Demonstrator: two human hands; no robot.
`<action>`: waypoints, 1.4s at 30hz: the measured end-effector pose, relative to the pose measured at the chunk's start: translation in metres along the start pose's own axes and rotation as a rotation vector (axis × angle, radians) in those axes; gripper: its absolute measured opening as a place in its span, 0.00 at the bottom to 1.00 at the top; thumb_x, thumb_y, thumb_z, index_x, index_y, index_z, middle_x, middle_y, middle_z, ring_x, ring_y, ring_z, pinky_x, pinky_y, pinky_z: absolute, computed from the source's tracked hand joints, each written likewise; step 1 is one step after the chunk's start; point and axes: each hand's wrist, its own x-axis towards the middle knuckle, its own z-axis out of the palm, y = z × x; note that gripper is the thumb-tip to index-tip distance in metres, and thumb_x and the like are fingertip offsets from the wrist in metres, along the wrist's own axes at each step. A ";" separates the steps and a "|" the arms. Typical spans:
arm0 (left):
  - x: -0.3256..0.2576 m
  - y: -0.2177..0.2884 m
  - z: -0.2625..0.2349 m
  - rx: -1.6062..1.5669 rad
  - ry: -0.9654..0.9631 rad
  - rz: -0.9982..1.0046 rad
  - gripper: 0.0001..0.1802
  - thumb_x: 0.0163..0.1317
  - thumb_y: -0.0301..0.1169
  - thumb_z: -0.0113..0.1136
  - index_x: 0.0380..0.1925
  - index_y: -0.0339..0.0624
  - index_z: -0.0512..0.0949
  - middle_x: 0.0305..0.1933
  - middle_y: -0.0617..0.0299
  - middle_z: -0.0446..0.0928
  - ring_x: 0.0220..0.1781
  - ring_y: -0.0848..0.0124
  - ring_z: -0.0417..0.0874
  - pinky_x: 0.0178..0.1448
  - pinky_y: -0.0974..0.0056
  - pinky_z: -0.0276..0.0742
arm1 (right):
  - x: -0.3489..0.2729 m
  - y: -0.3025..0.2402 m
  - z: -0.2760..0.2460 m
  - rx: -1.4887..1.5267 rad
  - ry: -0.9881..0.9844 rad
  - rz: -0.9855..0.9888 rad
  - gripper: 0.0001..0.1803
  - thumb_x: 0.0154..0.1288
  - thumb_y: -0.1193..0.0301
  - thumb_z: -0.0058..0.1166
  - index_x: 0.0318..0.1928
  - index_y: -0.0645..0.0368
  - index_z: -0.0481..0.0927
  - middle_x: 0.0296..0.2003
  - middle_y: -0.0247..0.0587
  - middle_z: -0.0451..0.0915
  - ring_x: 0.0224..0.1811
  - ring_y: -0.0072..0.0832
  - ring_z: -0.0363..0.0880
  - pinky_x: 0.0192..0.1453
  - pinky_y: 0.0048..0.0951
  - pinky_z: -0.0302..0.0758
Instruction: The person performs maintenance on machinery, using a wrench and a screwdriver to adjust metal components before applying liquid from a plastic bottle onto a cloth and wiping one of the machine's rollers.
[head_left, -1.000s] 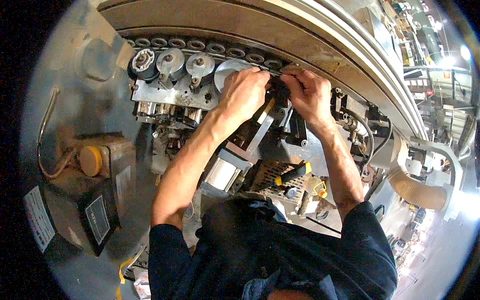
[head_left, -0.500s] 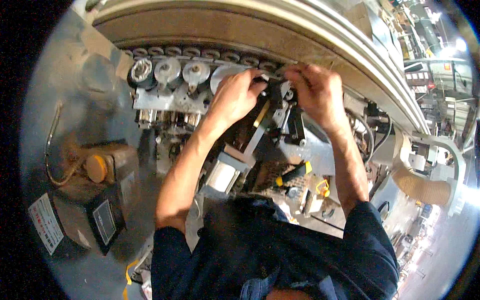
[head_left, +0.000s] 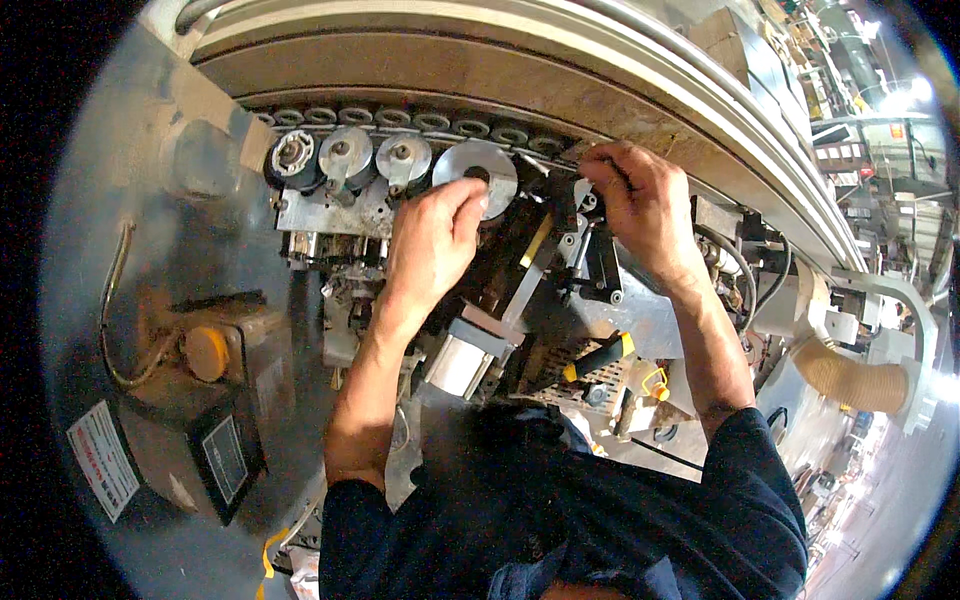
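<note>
My left hand is closed, thumb and fingers pinched together over the lower edge of a round metal disc with a dark centre hole. Whatever its fingertips hold, if anything, is too small to make out. On the other side of a dark gap, my right hand curls with its fingertips together beside a small metal bracket near the machine's rail. What lies between those fingers is hidden. Between my forearms, a flat metal bar slants down to a silver pneumatic cylinder.
Several round metal rollers line up left of the disc, below a long dusty rail. A tank with an orange cap stands at the left. A black-and-yellow handle lies near my right forearm; a ribbed hose is farther right.
My left hand has drawn back left and down, uncovering the disc. My right hand stays near the bracket, slightly lower. The whole view has shifted a little.
</note>
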 end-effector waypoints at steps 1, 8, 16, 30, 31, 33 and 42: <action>-0.001 0.002 0.000 0.006 -0.013 -0.004 0.13 0.66 0.32 0.60 0.46 0.37 0.83 0.35 0.51 0.85 0.29 0.67 0.86 0.35 0.63 0.80 | 0.000 0.000 -0.001 -0.010 -0.003 -0.010 0.05 0.63 0.73 0.59 0.37 0.60 0.84 0.31 0.51 0.83 0.33 0.47 0.84 0.38 0.40 0.80; -0.005 0.030 0.008 0.000 -0.016 -0.004 0.09 0.64 0.31 0.61 0.39 0.38 0.83 0.36 0.46 0.83 0.38 0.48 0.85 0.41 0.54 0.80 | -0.004 -0.001 0.000 0.041 0.060 0.064 0.08 0.63 0.72 0.62 0.41 0.62 0.83 0.34 0.51 0.84 0.36 0.47 0.84 0.39 0.38 0.79; -0.004 0.038 0.016 0.042 -0.145 0.012 0.11 0.62 0.30 0.63 0.42 0.37 0.83 0.37 0.48 0.84 0.37 0.51 0.86 0.40 0.57 0.79 | -0.011 0.000 0.000 0.043 0.132 0.047 0.14 0.60 0.72 0.66 0.45 0.61 0.79 0.33 0.48 0.81 0.31 0.44 0.82 0.32 0.38 0.78; 0.002 0.043 0.023 0.030 -0.184 -0.072 0.09 0.63 0.28 0.63 0.42 0.38 0.83 0.36 0.50 0.83 0.34 0.55 0.85 0.37 0.60 0.78 | -0.080 0.021 0.014 0.184 -0.005 0.264 0.17 0.57 0.73 0.69 0.46 0.62 0.80 0.30 0.45 0.79 0.26 0.40 0.79 0.28 0.36 0.75; 0.006 0.045 0.022 0.045 -0.178 -0.074 0.09 0.63 0.27 0.63 0.42 0.38 0.83 0.35 0.50 0.82 0.33 0.55 0.84 0.37 0.59 0.78 | -0.078 0.020 0.016 0.194 -0.014 0.295 0.18 0.57 0.72 0.70 0.47 0.62 0.80 0.30 0.45 0.79 0.26 0.40 0.79 0.28 0.36 0.76; 0.011 0.044 0.024 0.105 -0.075 -0.014 0.08 0.61 0.25 0.64 0.40 0.37 0.83 0.34 0.51 0.81 0.32 0.55 0.83 0.36 0.59 0.78 | -0.072 0.016 0.019 0.213 -0.032 0.356 0.21 0.56 0.69 0.71 0.48 0.63 0.79 0.30 0.45 0.79 0.26 0.41 0.79 0.28 0.36 0.76; 0.019 0.057 0.021 0.205 -0.045 0.040 0.07 0.59 0.21 0.64 0.39 0.36 0.83 0.34 0.53 0.81 0.32 0.57 0.84 0.36 0.62 0.78 | -0.049 0.015 0.036 -0.013 -0.044 0.292 0.37 0.50 0.50 0.72 0.55 0.60 0.77 0.33 0.41 0.75 0.29 0.41 0.78 0.30 0.39 0.76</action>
